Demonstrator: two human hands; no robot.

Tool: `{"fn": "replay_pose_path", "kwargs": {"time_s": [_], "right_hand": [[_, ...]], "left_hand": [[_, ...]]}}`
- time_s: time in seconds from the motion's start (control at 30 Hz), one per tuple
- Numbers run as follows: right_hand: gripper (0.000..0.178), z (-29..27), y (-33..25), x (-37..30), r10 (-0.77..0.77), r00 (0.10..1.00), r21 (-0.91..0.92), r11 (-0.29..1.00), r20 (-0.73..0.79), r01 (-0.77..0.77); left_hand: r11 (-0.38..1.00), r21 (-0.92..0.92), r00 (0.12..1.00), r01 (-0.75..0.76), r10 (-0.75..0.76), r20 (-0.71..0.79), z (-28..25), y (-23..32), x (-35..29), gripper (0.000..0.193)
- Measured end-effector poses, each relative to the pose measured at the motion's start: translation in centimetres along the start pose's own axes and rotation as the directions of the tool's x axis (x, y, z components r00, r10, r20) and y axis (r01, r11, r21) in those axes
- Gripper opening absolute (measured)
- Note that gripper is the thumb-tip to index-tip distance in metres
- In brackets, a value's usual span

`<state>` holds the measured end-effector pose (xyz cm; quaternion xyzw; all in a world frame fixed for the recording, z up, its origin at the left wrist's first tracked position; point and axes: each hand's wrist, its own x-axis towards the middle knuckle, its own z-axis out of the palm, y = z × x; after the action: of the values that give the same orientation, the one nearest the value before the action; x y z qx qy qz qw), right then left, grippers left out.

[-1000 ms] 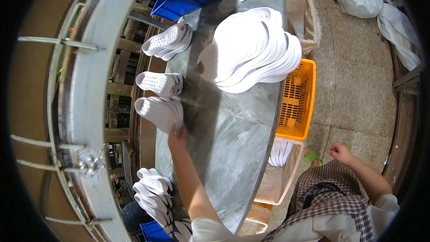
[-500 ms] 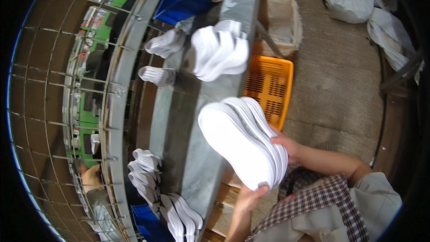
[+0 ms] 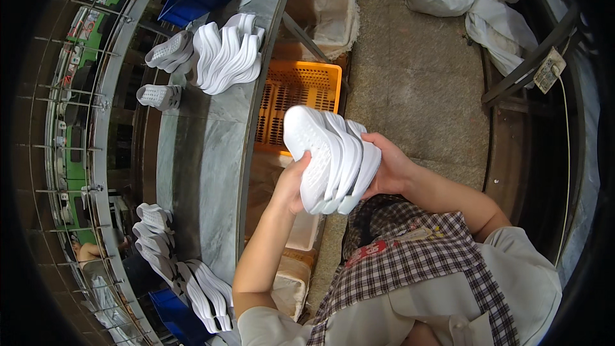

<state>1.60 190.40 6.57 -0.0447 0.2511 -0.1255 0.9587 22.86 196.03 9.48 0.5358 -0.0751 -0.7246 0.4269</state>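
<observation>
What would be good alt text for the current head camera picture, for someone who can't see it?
A person's bare left hand and bare right hand hold a stack of white, wavy-edged shoe soles between them. To the left, a long grey marbled table bears more stacked white soles; an orange perforated plastic basket sits beside it.

The held shoes (image 3: 334, 159) look matt, the orange basket (image 3: 309, 69) smooth plastic.

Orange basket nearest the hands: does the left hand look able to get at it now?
Probably not as things stand: the left hand is occupied gripping the stack of white clogs together with the right hand, and in this view that stack partly covers the orange basket.
</observation>
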Motion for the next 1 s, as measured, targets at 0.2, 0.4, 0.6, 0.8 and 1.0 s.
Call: {"fn": "replay_pose_path", "kwargs": {"time_s": [0.2, 0.4, 0.6, 0.8, 1.0], "right_hand": [[0.059, -2.4, 0.2, -1.4, 0.066, 0.988, 0.108, 0.993, -0.138, -0.051], [0.055, -3.3, 0.1, -1.9, 0.051, 0.990, 0.123, 0.992, -0.132, -0.035], [0.055, -3.0, -0.3, -2.3, 0.041, 0.987, 0.103, 0.994, -0.156, -0.025], [0.057, -3.2, -0.4, -2.0, 0.050, 0.987, 0.122, 0.992, -0.152, -0.031], [0.061, -3.5, -0.3, -1.5, 0.062, 0.989, 0.100, 0.994, -0.131, -0.049]], "left_hand": [[0.988, -0.074, 0.990, 0.138, -0.135, 0.036, 0.1, -2.6, 2.7, 0.044], [0.989, -0.096, 0.992, 0.117, -0.111, 0.068, 0.0, -3.5, 3.8, 0.045], [0.986, -0.114, 0.988, 0.118, -0.105, 0.111, 0.1, -3.3, 4.1, 0.044], [0.984, -0.140, 0.990, 0.113, -0.100, 0.097, 0.2, -3.3, 4.1, 0.043], [0.989, -0.115, 0.994, 0.091, -0.082, 0.078, 0.5, -3.1, 3.5, 0.044]]}}
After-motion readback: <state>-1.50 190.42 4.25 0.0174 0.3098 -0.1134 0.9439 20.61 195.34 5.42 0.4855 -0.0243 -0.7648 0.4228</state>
